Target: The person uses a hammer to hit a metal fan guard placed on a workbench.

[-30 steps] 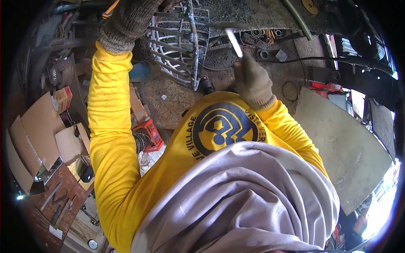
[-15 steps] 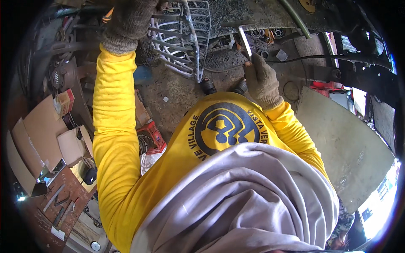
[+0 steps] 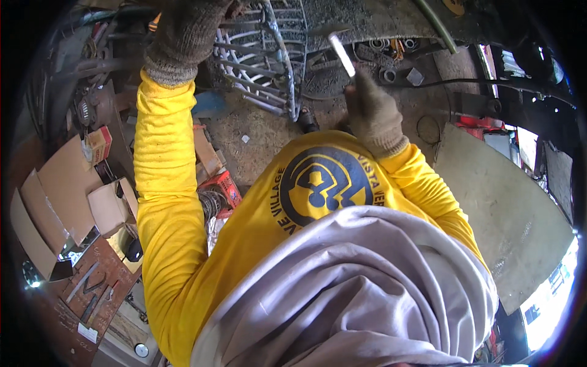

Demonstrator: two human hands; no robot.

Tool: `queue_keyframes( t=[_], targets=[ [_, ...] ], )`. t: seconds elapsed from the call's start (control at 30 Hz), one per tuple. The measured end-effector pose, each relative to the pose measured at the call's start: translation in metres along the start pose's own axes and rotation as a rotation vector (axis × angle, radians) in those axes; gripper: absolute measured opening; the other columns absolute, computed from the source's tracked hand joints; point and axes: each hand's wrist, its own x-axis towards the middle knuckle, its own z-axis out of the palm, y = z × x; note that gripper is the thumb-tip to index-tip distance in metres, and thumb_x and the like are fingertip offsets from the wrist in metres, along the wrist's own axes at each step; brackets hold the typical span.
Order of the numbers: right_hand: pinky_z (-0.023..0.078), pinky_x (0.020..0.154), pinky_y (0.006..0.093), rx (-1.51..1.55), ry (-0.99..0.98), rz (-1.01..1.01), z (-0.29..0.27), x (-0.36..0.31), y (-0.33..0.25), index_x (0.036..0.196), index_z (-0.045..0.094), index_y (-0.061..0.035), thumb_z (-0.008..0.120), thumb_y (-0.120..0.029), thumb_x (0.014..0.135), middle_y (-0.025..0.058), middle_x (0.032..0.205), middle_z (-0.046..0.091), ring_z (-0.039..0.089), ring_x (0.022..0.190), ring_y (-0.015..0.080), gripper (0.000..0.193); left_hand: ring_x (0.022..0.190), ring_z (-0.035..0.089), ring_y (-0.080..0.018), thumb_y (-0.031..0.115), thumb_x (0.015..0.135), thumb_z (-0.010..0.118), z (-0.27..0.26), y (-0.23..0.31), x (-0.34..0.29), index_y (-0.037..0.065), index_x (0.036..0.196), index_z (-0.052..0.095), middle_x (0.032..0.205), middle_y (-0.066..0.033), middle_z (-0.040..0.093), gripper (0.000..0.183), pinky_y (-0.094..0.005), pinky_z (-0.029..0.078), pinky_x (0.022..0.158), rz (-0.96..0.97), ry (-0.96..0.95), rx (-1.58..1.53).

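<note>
In my right hand point(image 3: 374, 113), gloved in brown knit, is the handle of a chipping hammer point(image 3: 341, 55). The hammer's thin dark head points left, beside a welded rack point(image 3: 263, 58) of pale metal bars but apart from it. My left hand point(image 3: 186, 40), in a matching glove, is at the rack's left end near the top edge. Its fingers curl at the bars there, partly cut off by the picture's edge. The rack stands tilted, its long rounded bar nearest my right hand.
A dark workbench point(image 3: 373, 18) spans the far side, with metal rings point(image 3: 388, 74) below it. Cardboard boxes point(image 3: 64, 189) and a brown board with tools point(image 3: 79, 300) lie on the left. A large pale sheet point(image 3: 495, 214) leans on the right. A black cable point(image 3: 465, 81) crosses at right.
My right hand has shifted slightly left and rotated, swinging the hammer's head up and left toward the rack. My left hand and the rack have hardly moved.
</note>
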Motion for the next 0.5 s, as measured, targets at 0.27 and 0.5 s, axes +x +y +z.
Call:
queue_keyframes(
  t=[0.27, 0.5],
  targets=[
    [0.056, 0.071, 0.0421, -0.054, -0.071, 0.023, 0.006, 0.004, 0.009, 0.134, 0.059, -0.009, 0.066, -0.017, 0.094, 0.022, 0.092, 0.07, 0.072, 0.085, 0.0377, 0.041, 0.079, 0.065, -0.0137, 0.024, 0.096, 0.071, 0.007, -0.002, 0.005, 0.005, 0.112, 0.061, 0.091, -0.0055, 0.065, 0.026, -0.028, 0.055, 0.065, 0.16, -0.016, 0.094],
    [0.055, 0.072, 0.0443, -0.041, -0.039, -0.013, 0.004, 0.0, 0.01, 0.133, 0.058, -0.006, 0.062, -0.018, 0.096, 0.0224, 0.091, 0.07, 0.071, 0.085, 0.0384, 0.04, 0.076, 0.06, -0.01, 0.02, 0.098, 0.068, -0.018, -0.02, -0.001, 0.008, 0.116, 0.061, 0.087, -0.0035, 0.063, 0.022, -0.0252, 0.052, 0.063, 0.251, -0.027, 0.192]
  ],
)
